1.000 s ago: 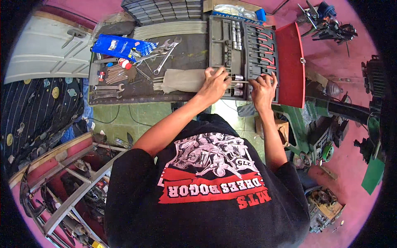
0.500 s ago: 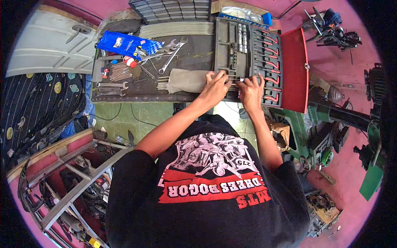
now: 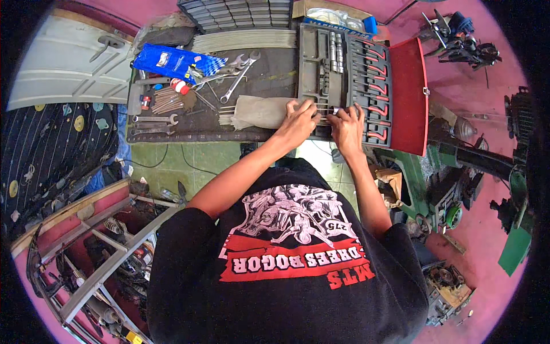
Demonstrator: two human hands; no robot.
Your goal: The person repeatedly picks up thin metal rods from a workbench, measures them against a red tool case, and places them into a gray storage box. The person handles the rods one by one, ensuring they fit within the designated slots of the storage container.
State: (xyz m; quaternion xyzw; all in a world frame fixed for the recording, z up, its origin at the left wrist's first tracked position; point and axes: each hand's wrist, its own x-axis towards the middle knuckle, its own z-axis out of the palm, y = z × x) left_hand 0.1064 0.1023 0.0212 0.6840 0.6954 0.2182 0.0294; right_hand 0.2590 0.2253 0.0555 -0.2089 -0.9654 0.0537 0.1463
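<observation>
A flat grey-beige wrap (image 3: 260, 112), perhaps cloth or paper, lies at the front of the workbench. Thin rods (image 3: 227, 116) stick out of its left end, and more show between my hands at its right end. My left hand (image 3: 299, 121) presses down on that right end with bent fingers closed over it. Close beside it, my right hand (image 3: 348, 127) pinches at the rod tips, next to a small shiny metal piece (image 3: 336, 109). What the right fingertips hold is mostly hidden. An opened red toolbox (image 3: 409, 92) with a black tool tray (image 3: 344, 86) lies just beyond my right hand.
Red-handled tools (image 3: 376, 92) and sockets (image 3: 336, 51) fill the tray. Left on the bench lie a blue packet (image 3: 172, 62), wrenches (image 3: 238, 83), brown sticks (image 3: 168, 98) and a red-and-white bottle (image 3: 180, 86). Long rods (image 3: 245, 40) and a drawer cabinet (image 3: 238, 14) stand behind. Green machinery (image 3: 409, 178) is at right.
The view has shifted very slightly. Both hands stay at the wrap's right end, with only small finger movement.
</observation>
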